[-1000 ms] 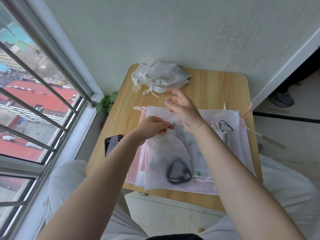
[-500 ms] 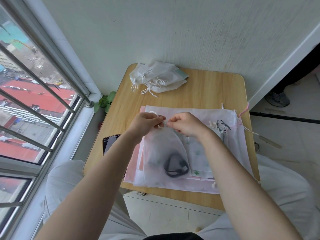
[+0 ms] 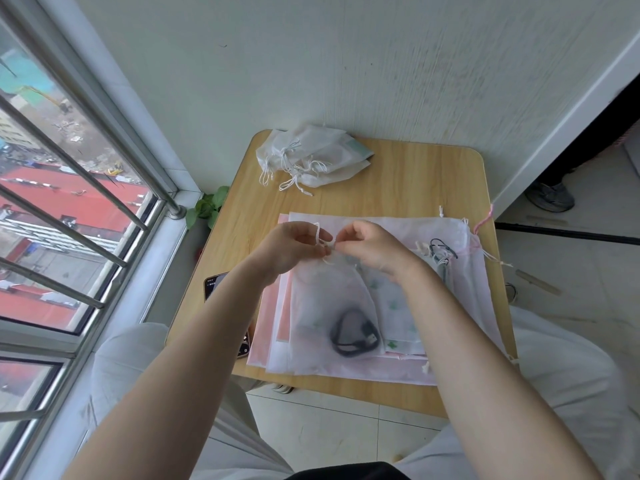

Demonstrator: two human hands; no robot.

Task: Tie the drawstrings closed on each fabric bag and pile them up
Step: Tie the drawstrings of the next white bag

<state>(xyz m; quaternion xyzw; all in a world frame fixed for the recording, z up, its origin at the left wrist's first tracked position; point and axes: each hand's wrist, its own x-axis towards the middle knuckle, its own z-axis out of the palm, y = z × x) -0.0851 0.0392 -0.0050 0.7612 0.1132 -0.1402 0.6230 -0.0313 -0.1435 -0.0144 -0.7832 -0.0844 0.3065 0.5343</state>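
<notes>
White drawstring (image 3: 320,239) is pinched by left hand (image 3: 294,245) and right hand (image 3: 369,247) at gathered neck of translucent bag (image 3: 329,306) holding black cable (image 3: 353,334).

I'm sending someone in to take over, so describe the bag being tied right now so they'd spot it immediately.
On the wooden table, a stack of flat bags lies at the near edge. On top is the small white bag, its neck gathered where the left hand and right hand pinch its white drawstring. Unlike its neighbours, it shows a coiled black cable inside.
</notes>
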